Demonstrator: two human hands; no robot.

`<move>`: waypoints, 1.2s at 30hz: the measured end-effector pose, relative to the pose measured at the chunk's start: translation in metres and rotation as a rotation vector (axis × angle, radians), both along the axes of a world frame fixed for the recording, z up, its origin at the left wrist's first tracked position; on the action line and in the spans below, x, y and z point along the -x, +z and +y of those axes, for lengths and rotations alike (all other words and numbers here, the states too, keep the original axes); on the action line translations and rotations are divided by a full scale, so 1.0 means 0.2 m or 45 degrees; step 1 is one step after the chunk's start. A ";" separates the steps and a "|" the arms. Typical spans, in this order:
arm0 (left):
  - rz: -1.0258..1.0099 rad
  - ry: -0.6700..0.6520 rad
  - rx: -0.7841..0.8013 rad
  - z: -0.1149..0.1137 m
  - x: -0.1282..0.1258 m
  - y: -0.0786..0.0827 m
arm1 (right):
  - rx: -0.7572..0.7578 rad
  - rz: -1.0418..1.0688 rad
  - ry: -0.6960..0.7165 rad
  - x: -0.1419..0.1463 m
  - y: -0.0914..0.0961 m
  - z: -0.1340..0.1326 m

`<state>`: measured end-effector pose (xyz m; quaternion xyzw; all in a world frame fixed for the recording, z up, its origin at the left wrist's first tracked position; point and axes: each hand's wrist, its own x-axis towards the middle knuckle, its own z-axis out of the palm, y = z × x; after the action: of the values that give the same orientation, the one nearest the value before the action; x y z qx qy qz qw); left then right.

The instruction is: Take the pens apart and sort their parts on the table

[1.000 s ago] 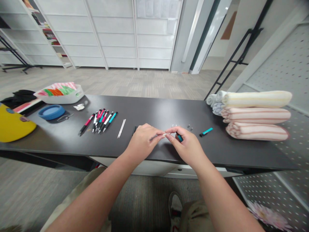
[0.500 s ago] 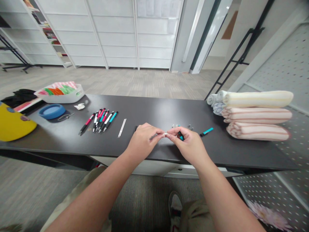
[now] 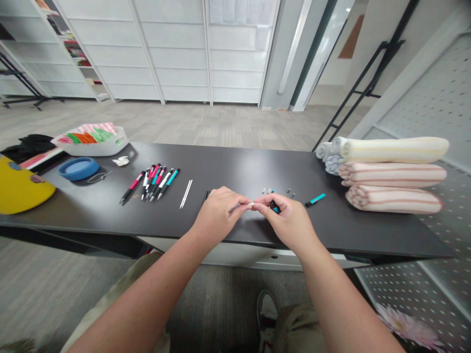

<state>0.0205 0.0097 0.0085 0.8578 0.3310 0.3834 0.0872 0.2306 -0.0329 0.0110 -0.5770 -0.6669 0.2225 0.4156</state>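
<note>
- Left hand (image 3: 220, 208): thumb and forefinger pinch a slim grey part (image 3: 234, 209).
- Right hand (image 3: 286, 212): fingertips pinch a pale piece (image 3: 251, 205), whitish, tiny, largely covered, between the 2 hands above the dark table (image 3: 235, 166).
- Black-and-teal barrel (image 3: 274, 207): beside the right palm; cannot tell whether gripped.

- Cream towel roll (image 3: 395, 149) atop 2 pink-striped rolls (image 3: 395, 174)
- White basket (image 3: 105, 148) holding coloured cloth (image 3: 88, 136)
- Blue dish (image 3: 78, 169) and white scrap (image 3: 121, 161), near the basket
- Yellow object (image 3: 24, 190), far left
- Pink flower (image 3: 408, 326), lower right
- White cabinets (image 3: 176, 59) beyond the table (image 3: 235, 166)
</note>
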 end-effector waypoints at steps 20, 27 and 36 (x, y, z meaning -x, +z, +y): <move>0.039 -0.032 0.032 0.00 0.00 -0.01 | 0.008 -0.077 0.056 0.00 0.03 -0.01; 0.316 -0.054 -0.005 -0.02 -0.02 -0.01 | -0.083 -0.226 0.126 -0.03 0.00 -0.01; 0.278 -0.074 0.105 0.00 -0.03 0.00 | -0.100 -0.195 0.158 -0.07 0.01 0.00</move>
<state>0.0260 0.0097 0.0094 0.8993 0.3291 0.2711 0.0968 0.2453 -0.0338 0.0135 -0.5331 -0.7395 0.1768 0.3711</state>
